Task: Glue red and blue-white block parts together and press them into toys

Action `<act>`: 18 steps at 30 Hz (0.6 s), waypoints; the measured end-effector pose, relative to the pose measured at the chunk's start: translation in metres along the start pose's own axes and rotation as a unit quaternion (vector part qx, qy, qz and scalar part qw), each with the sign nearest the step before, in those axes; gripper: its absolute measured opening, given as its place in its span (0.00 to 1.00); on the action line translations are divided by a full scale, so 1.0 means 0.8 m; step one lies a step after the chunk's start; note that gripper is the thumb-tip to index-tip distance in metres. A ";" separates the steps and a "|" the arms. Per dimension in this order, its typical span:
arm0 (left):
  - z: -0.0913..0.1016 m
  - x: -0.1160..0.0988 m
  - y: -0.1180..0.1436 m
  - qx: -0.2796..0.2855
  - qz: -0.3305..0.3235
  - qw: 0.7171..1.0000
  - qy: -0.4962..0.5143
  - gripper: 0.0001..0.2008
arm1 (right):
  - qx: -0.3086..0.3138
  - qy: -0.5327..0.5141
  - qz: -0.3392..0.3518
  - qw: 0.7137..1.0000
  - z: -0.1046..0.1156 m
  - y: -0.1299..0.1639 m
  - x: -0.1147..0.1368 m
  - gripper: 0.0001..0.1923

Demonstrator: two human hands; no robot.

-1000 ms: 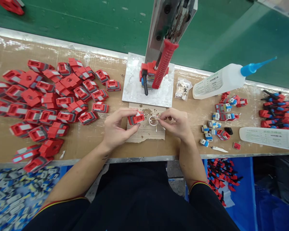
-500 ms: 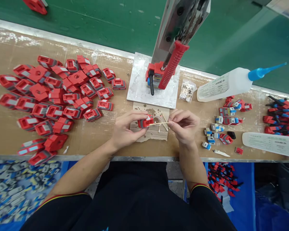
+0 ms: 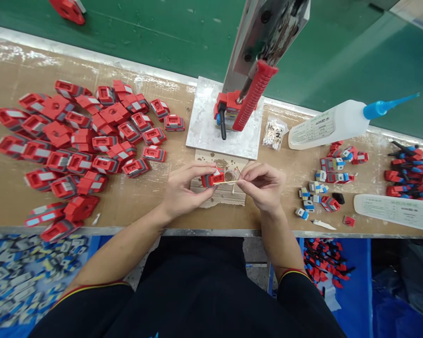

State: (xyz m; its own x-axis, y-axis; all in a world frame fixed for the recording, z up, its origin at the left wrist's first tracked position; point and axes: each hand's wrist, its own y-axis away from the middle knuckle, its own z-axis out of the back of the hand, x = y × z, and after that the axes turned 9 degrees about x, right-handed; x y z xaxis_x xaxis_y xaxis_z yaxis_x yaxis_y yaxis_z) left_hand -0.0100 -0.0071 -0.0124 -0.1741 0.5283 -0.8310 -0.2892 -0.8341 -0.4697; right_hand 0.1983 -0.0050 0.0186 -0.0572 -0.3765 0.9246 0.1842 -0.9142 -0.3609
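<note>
Left hand [image 3: 183, 190] grips a red housing [image 3: 213, 179]; right hand [image 3: 262, 185] pinches a thin stick [image 3: 228, 182] against it, above the cardboard scrap [image 3: 218, 197] near the table's front edge [image 3: 204, 232].

My left hand [image 3: 183, 190] on glossy red plastic housing [image 3: 213, 179] | right hand [image 3: 264, 185] pinching thin pale wooden stick [image 3: 226, 182] | stained rough cardboard pad [image 3: 220, 195] | scuffed dull metal press plate [image 3: 206, 134] | matt brown benchtop [image 3: 134, 202]

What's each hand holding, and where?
Left hand pinches a red plastic part by its sides; right hand grips a thin stick at its end.
</note>
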 end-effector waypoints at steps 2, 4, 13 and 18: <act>0.000 0.000 0.000 -0.003 0.003 1.000 -0.004 0.16 | -0.002 0.006 -0.005 1.000 0.002 0.000 0.000 0.15; 0.000 -0.001 0.000 -0.007 0.002 1.000 -0.008 0.16 | -0.004 0.012 -0.008 1.000 0.006 0.000 -0.001 0.16; 0.003 -0.003 -0.001 -0.013 0.010 1.000 -0.021 0.17 | -0.006 0.029 -0.008 1.000 0.014 0.002 -0.002 0.14; 0.003 -0.003 0.000 -0.010 0.019 1.000 -0.022 0.16 | -0.022 0.027 0.016 0.999 0.018 0.001 -0.001 0.14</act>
State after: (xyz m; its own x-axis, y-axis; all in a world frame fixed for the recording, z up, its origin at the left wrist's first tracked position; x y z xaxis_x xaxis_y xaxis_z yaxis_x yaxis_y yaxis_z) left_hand -0.0121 -0.0077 -0.0099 -0.2261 0.5030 -0.8342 -0.2634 -0.8560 -0.4448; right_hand 0.2127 -0.0034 0.0192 -0.1053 -0.4119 0.9051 0.1434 -0.9070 -0.3960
